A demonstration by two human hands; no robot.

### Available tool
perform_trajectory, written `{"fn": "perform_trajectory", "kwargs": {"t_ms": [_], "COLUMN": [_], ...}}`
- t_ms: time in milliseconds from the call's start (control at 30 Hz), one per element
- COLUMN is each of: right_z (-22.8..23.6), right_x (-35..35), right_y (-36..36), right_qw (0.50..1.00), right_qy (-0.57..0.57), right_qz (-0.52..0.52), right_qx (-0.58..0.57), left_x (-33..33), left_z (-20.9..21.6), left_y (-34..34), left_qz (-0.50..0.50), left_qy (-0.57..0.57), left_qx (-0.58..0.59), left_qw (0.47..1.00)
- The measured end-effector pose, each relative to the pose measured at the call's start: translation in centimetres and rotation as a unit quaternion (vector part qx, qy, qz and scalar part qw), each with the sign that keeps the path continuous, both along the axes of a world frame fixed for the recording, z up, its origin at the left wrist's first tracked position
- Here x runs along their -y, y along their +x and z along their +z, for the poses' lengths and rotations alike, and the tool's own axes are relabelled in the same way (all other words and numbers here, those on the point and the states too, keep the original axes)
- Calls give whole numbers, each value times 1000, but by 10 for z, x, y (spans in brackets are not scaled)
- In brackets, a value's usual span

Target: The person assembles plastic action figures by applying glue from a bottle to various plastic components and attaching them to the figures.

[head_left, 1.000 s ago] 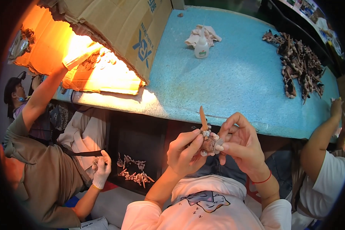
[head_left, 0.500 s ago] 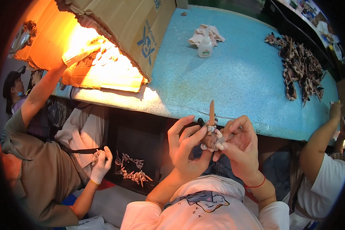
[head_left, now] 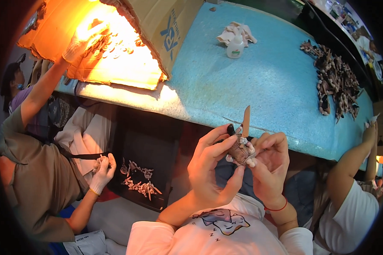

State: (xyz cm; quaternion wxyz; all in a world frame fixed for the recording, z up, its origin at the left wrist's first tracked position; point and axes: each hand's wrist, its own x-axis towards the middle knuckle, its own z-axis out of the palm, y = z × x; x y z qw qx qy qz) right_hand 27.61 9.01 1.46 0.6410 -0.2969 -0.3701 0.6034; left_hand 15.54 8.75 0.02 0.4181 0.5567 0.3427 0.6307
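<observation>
Between my two hands, just off the near edge of the blue table, is a small toy figurine [head_left: 241, 151] with a brownish body, pale round parts and a long tan blade sticking up. My left hand [head_left: 212, 170] grips its left side, thumb below and fingers above, beside a small black part. On the other side, my right hand [head_left: 270, 163] pinches the figurine's pale lower part between thumb and fingers. The fingertips hide some of the figurine.
On the blue table [head_left: 208, 85] stand a white bottle [head_left: 235, 47] and a crumpled cloth [head_left: 238, 30]. A pile of figurines [head_left: 336, 80] lies at right. Left, a co-worker's gloved hand [head_left: 74, 46] reaches into a brightly lit cardboard box [head_left: 174, 25]. A black tray [head_left: 140, 140] holds small parts.
My hands and the figurine have shifted slightly right, and its blade now leans more to the right. The co-worker's gloved hand in the box has moved up and left.
</observation>
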Motion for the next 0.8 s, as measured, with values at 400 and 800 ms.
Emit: {"fn": "perform_trajectory", "kwargs": {"t_ms": [400, 800], "right_z": [-7, -10], "right_x": [3, 9], "right_y": [0, 11], "right_qw": [999, 999], "right_qy": [32, -25], "right_qz": [-8, 26], "right_qx": [7, 21], "left_x": [-2, -6], "left_z": [1, 0], "left_y": [3, 3], "left_qz": [10, 38], "left_qy": [5, 4], "left_qx": [-9, -88], "left_qw": [1000, 995]}}
